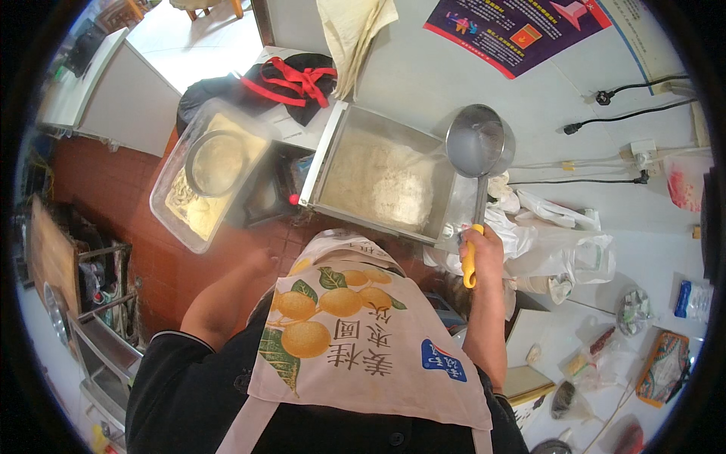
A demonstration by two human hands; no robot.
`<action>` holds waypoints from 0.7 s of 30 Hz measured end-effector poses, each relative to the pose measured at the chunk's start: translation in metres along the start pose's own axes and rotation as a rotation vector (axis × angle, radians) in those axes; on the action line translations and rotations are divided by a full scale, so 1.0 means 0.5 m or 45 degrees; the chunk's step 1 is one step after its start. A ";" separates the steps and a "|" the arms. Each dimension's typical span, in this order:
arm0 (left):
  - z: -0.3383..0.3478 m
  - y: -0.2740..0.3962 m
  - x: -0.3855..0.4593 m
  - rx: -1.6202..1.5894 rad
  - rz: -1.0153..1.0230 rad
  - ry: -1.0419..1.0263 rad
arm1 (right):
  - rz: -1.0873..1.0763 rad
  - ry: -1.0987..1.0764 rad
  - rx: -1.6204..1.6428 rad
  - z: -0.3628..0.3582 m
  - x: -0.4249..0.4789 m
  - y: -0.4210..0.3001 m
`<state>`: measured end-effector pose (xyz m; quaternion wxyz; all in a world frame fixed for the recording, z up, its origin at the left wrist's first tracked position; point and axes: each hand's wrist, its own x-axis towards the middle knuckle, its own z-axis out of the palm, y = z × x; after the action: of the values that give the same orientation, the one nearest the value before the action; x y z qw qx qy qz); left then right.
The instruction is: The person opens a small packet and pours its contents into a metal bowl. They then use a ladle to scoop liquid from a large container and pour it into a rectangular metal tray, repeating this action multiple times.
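My right hand (485, 247) grips the yellow handle of a metal ladle or dipper (479, 142), its round bowl raised at the right rim of a rectangular metal pan (363, 164). Whitish liquid or foam with a bright shine lies in the pan. To the left, a clear plastic tub (164, 164) holds a yellow, grainy substance, with a round metal ring or sieve (193, 170) resting in it. My left hand (261, 261) is low beside the tub, over the red floor; it is blurred, and its fingers cannot be made out. Haze hangs between it and the tub.
A dark cloth with red ties (300, 82) lies behind the tub. Pale cloth (346, 40) hangs above the pan. White plastic bags (556, 244) sit at the right, near wall cables (635, 116). A wooden board (54, 255) leans at the far left.
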<state>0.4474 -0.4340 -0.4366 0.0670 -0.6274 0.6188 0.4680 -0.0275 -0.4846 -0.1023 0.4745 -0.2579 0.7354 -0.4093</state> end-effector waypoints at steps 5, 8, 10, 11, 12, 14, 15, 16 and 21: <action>0.018 -0.021 -0.004 -0.059 0.034 0.045 | -0.019 -0.102 0.002 0.025 0.001 0.000; 0.024 -0.026 -0.008 -0.049 0.038 0.049 | -0.035 -0.153 -0.008 0.042 0.004 -0.002; 0.012 -0.006 -0.019 -0.005 0.044 0.048 | -0.030 -0.185 -0.058 0.049 0.004 -0.007; 0.011 -0.003 -0.021 0.016 0.065 0.057 | -0.048 -0.187 -0.063 0.050 0.005 -0.006; 0.008 -0.001 -0.025 0.037 0.083 0.068 | -0.066 -0.193 -0.068 0.053 0.006 -0.006; 0.007 0.000 -0.030 0.060 0.100 0.081 | -0.088 -0.191 -0.076 0.056 0.007 -0.007; 0.007 0.000 -0.032 0.061 0.098 0.085 | -0.092 -0.185 -0.079 0.057 0.007 -0.008; 0.007 0.000 -0.033 0.063 0.096 0.088 | -0.097 -0.178 -0.082 0.057 0.007 -0.009; 0.006 0.002 -0.038 0.001 0.064 0.091 | -0.112 -0.135 -0.172 0.038 0.011 -0.010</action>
<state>0.4489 -0.4188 -0.4247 0.0333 -0.6278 0.6366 0.4467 -0.0124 -0.4983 -0.1049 0.4756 -0.3426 0.7232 -0.3651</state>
